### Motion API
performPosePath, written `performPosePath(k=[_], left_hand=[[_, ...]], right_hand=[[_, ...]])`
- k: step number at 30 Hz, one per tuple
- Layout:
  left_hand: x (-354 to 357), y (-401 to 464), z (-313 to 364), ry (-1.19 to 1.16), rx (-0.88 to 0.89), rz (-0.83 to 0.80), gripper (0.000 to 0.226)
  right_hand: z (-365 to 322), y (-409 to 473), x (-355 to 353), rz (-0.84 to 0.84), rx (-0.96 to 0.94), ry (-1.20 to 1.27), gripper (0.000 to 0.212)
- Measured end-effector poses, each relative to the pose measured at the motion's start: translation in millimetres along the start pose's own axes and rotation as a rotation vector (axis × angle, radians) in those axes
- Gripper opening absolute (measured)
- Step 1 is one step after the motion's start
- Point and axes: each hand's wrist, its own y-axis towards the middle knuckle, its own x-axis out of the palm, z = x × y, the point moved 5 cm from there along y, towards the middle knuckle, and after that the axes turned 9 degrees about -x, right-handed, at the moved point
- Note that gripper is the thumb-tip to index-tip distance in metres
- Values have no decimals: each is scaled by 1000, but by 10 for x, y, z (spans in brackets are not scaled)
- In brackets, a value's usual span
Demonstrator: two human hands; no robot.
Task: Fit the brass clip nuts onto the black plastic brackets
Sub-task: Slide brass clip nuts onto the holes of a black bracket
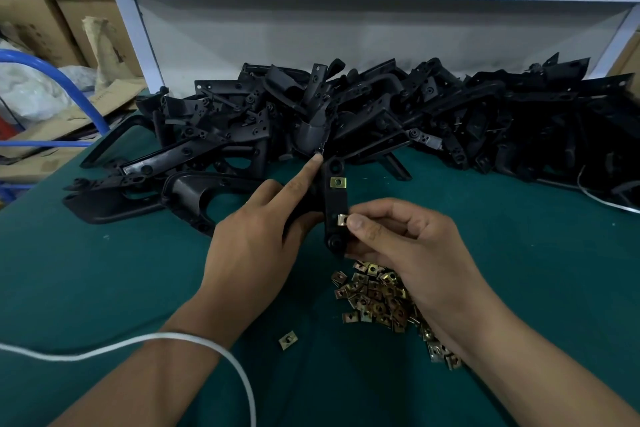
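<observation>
The left hand (pixel 256 236) holds a black bracket (pixel 335 211) above the table (pixel 104 288); one brass nut (pixel 338 182) is on; the right hand (pixel 398 236) pinches a second nut (pixel 342 219) at its edge; it looks like it needs a push next.

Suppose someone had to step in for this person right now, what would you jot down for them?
Left hand: grips the black bracket upright, index finger straight along it.
Right hand: pinches a brass clip nut against the bracket's lower edge; not clearly seated.
Done: one nut already sits higher on this bracket.
Supplies: loose nut pile on the green mat under the right wrist, one stray nut nearer; bracket heap behind.
Left: push this nut home, then do the heap.
</observation>
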Motion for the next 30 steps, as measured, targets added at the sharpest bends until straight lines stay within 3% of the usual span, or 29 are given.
performPosePath(k=[20, 30], left_hand=[[9, -5, -34, -35, 26, -19, 65], [-24, -42, 82, 26, 39, 87, 67]], right_hand=[[-39, 6, -13, -8, -13, -33, 12], [-60, -46, 2, 17, -26, -109, 6]])
